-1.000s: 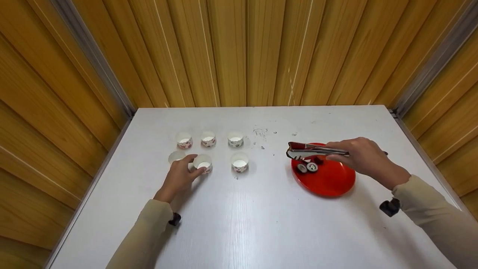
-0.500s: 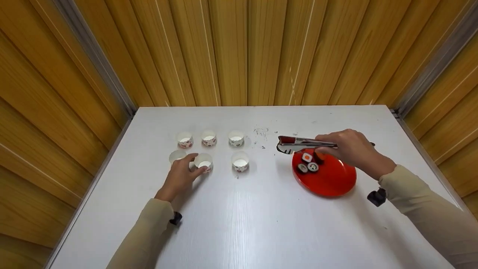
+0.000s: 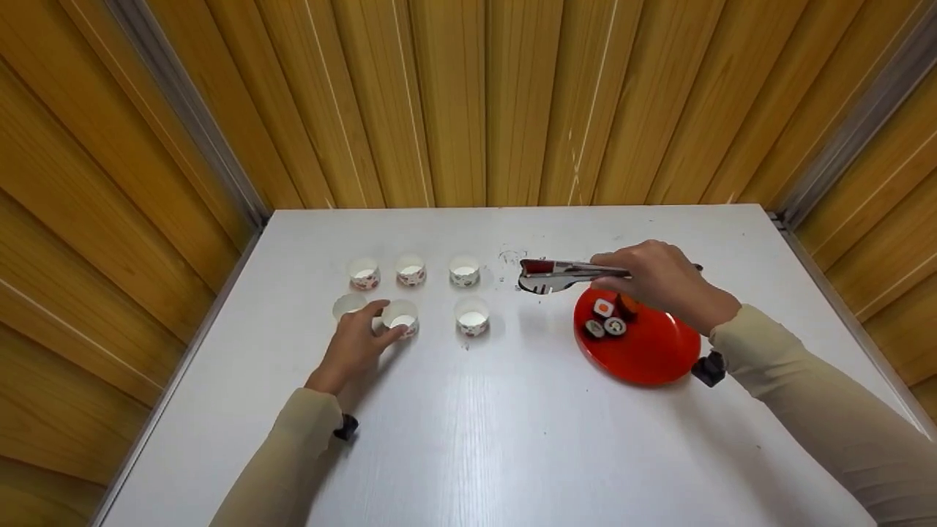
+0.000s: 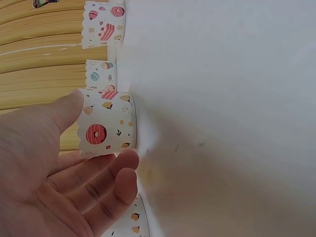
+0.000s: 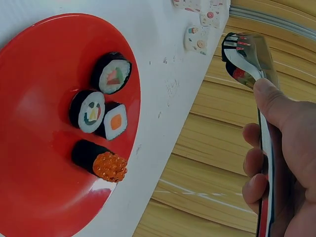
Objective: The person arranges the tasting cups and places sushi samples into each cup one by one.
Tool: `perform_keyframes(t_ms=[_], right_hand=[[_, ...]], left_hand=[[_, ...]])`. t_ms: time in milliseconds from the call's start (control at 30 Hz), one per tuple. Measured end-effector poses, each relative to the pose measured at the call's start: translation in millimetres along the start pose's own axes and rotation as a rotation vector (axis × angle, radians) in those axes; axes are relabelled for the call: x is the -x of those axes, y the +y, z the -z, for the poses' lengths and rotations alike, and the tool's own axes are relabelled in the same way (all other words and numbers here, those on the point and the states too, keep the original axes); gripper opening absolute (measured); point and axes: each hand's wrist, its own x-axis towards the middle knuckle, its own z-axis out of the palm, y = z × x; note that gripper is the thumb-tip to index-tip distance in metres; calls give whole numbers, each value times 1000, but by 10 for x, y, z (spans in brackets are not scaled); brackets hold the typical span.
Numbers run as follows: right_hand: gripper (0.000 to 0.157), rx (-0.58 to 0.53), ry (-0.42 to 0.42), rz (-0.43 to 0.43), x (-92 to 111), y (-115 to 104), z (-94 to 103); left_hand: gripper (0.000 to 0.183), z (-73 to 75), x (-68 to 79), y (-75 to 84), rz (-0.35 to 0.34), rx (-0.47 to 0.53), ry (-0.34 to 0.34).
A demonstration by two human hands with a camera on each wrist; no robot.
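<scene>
My left hand (image 3: 354, 347) holds a white paper baking cup (image 3: 402, 320) between thumb and fingers as it stands on the table. In the left wrist view that same cup (image 4: 109, 122) shows a print of doughnuts and cake. My right hand (image 3: 662, 282) grips metal tongs (image 3: 575, 275) above the table, left of the red plate (image 3: 648, 355). A dark-wrapped piece of sushi (image 5: 240, 75) with a red and green filling sits between the tong heads, mostly hidden by them. On the plate lie several sushi pieces, among them one with orange roe (image 5: 110, 166) and one with an orange centre (image 5: 116, 122).
Several more paper cups stand about my left hand, such as one at the back (image 3: 464, 271) and one in front (image 3: 472, 318). Another cup (image 3: 348, 306) is partly behind my left hand. Wood-patterned walls (image 3: 454, 102) border the white table (image 3: 468, 439).
My right hand has carried the tongs left and slightly back, away from over the plate toward the cups, uncovering the sushi there. My left hand stays at its cup.
</scene>
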Motion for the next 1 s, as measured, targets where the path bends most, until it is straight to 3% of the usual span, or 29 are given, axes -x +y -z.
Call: perform_keyframes(t_ms=[667,1000], right_hand=[[32,-7,-14,70,-448,-315,-107],[30,30,-9,146,-700,-509,-206]], left_hand=[[59,0,8,4,13,1,-3],[57,4,4,15,21,-4,-2]])
